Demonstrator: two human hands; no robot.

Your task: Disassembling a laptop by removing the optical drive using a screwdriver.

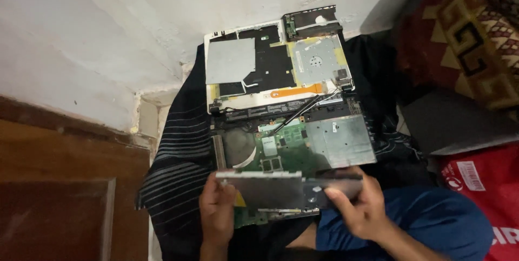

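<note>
Hiding: lower edge of the green circuit board sits behind the held part — fingertips partly out of sight.
Held part: flat grey metal panel, level, above the opened laptop base.
Left hand: clamped on the panel's left end.
Right hand: thumb pressed on the panel's dark right end — closed around it.
Surface: dark striped cloth on the floor, beside a white wall.

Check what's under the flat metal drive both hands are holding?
Under the flat metal drive, held by the left hand and right hand, lies the opened laptop base: green motherboard and a dusty metal shield. The board's near edge is mostly covered.
</note>
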